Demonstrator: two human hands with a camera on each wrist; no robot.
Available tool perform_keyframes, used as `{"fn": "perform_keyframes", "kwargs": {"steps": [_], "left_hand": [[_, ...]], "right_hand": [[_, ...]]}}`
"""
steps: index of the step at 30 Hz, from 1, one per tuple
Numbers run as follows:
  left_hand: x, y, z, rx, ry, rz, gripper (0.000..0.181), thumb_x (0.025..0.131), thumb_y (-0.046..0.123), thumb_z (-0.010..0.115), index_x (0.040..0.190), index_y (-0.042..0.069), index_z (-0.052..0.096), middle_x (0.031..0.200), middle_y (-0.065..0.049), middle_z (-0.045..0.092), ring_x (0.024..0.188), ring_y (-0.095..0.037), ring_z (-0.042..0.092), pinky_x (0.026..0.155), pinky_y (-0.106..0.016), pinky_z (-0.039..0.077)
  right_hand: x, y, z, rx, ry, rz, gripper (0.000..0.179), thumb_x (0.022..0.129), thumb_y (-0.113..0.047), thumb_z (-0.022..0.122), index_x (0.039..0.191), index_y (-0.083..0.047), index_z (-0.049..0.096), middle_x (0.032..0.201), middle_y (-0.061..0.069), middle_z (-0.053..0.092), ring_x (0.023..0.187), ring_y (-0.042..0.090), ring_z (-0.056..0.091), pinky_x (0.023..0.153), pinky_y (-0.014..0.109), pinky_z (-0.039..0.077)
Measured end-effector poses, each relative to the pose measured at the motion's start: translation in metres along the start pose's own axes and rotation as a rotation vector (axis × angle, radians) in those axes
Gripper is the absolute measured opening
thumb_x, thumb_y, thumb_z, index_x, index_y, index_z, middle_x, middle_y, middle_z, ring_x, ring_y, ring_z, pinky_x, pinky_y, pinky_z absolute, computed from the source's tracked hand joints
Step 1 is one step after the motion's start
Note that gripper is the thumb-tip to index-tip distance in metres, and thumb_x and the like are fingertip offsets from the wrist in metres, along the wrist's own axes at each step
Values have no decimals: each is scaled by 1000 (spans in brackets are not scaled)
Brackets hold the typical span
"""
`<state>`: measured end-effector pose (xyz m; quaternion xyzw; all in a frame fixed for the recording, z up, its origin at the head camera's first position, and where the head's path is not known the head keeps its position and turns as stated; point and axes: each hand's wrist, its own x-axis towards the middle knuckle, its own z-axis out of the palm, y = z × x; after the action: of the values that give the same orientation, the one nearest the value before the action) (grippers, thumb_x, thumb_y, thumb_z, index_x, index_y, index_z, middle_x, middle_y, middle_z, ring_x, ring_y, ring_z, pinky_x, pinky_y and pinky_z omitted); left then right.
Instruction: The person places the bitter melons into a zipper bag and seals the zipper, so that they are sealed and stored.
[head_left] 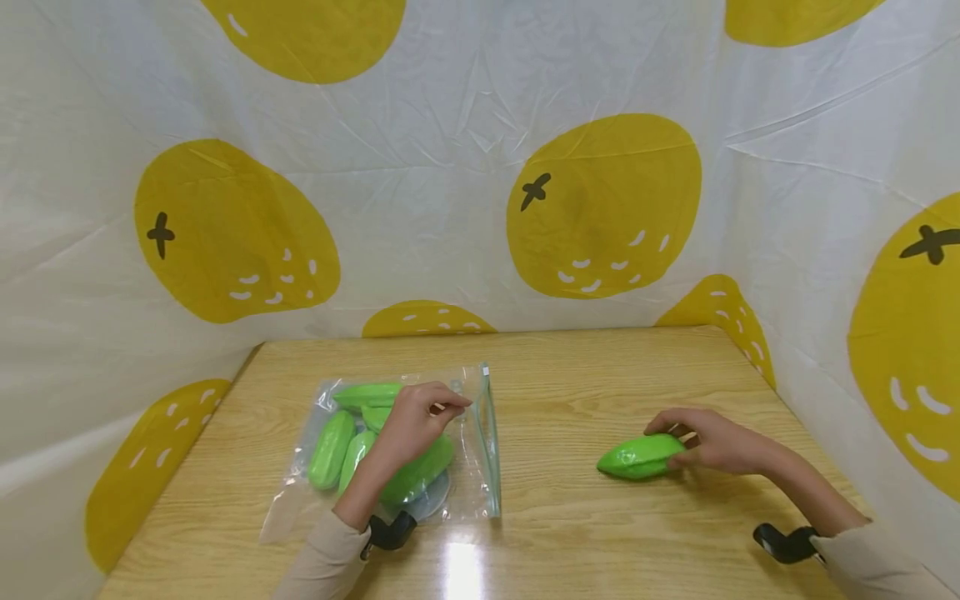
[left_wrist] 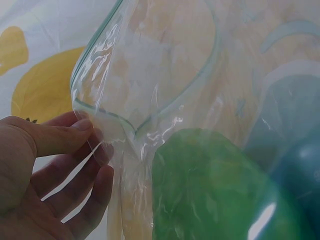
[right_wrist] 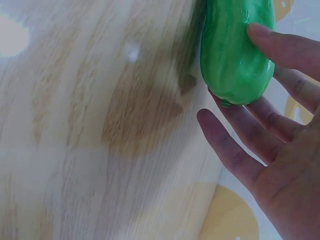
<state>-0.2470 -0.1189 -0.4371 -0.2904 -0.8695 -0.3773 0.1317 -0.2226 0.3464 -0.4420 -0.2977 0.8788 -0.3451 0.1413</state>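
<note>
My left hand (head_left: 416, 421) pinches the bag (head_left: 468, 483) at seven o'clock; my right hand (head_left: 712, 442), half-spread at four, holds a vegetable (head_left: 637, 458). I suspect its glossy skin could slip.

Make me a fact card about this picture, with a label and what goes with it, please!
Left hand: pinches the clear bag by its mouth
Bag mouth: open, facing the right-hand side
Inside the bag: several shiny green pieces
Right hand: holds one loose green piece, thumb and fingers around it
Table: wooden
Behind: white sheet with big yellow fruit shapes
</note>
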Motion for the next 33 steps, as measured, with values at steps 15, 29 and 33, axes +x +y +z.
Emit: {"fn": "perform_keyframes", "kwargs": {"steps": [15, 29, 33], "left_hand": [[-1, 0, 1, 8, 2, 0, 14, 90, 0, 75, 99, 8, 83, 91, -4, 79, 84, -18, 76, 74, -17, 61], [0, 1, 1, 6, 8, 12, 14, 90, 0, 76, 99, 8, 83, 90, -4, 79, 83, -18, 76, 74, -17, 61], [1, 0, 0, 9, 6, 6, 14, 91, 0, 75, 99, 8, 83, 90, -4, 79, 82, -17, 75, 74, -18, 61]], "right_hand": [[-1, -8, -1, -65, 106, 20, 41, 91, -21, 80, 127, -8, 64, 129, 20, 67, 107, 11, 66, 81, 30, 60], [13, -16, 8, -68, 136, 37, 40, 93, -24, 78, 128, -7, 64, 126, 15, 68, 107, 28, 68, 81, 37, 62], [20, -20, 11, -63, 134, 26, 41, 94, -24, 77, 128, -7, 64, 125, 14, 69, 107, 30, 68, 81, 37, 62]]}}
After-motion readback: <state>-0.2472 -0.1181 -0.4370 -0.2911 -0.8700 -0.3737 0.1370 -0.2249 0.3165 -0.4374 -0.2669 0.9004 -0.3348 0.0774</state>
